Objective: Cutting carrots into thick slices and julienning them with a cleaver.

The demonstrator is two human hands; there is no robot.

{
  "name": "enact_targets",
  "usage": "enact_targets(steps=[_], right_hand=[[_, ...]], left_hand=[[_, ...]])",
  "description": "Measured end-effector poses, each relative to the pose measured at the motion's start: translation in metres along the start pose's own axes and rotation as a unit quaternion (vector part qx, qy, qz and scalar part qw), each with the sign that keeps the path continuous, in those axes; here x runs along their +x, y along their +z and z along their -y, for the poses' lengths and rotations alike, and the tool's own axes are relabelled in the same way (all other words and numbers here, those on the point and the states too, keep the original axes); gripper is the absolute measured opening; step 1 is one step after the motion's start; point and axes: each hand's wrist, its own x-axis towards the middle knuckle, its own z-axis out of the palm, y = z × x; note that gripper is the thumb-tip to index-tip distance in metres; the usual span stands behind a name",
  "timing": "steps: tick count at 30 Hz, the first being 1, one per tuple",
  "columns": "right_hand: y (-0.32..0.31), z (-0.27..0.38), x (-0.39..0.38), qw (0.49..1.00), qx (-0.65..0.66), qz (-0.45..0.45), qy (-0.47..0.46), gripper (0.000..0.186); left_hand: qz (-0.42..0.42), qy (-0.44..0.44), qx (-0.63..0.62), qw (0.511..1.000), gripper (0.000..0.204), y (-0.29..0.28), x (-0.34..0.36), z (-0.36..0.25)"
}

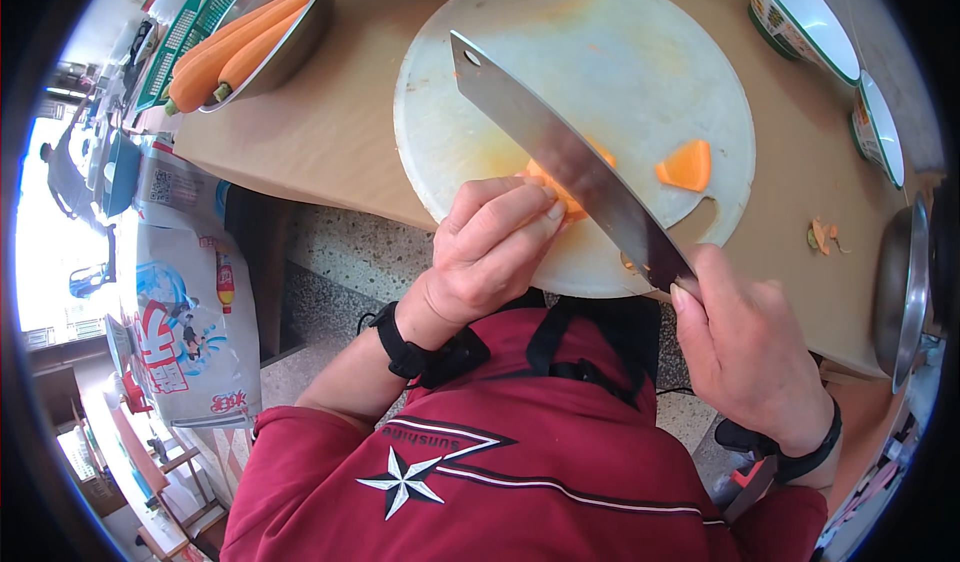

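A cut piece of carrot (573,209) lies on the round white cutting board (640,72), near the edge closest to the person, partly hidden under the slanting blade of a broad kitchen knife (560,152). The left hand (492,247) reaches up from the lower left, fingers bunched and curled, tips pressed on the piece just beside the blade. The right hand (745,347) comes in from the lower right, fingers closed round the handle, thumb toward the blade, whose far end points up and left. A loose carrot chunk (686,166) sits to the right on the board. Beyond, on the brown-covered table (350,122), whole carrots (240,47) rest in a metal bowl (318,24) at upper left; small scraps (823,236) lie at right.
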Motion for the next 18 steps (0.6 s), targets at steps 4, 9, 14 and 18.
enact_targets(steps=[4, 9, 14, 18], right_hand=[[0.001, 0.001, 0.000, 1.000, 0.004, 0.013, 0.004, 0.020], [0.000, 0.006, 0.003, 0.999, 0.001, 0.035, 0.027, 0.018], [-0.005, 0.009, 0.010, 0.997, -0.009, 0.065, 0.041, 0.015], [0.001, 0.010, 0.017, 0.994, -0.011, 0.079, 0.069, 0.016]], left_hand=[[0.004, -0.002, 0.001, 1.000, 0.029, 0.000, 0.000, 0.000], [0.009, -0.003, -0.001, 1.000, 0.028, 0.000, 0.000, 0.000], [-0.010, 0.011, -0.007, 1.000, 0.028, 0.002, -0.002, 0.003], [-0.010, 0.012, -0.004, 1.000, 0.028, 0.002, -0.003, 0.004]])
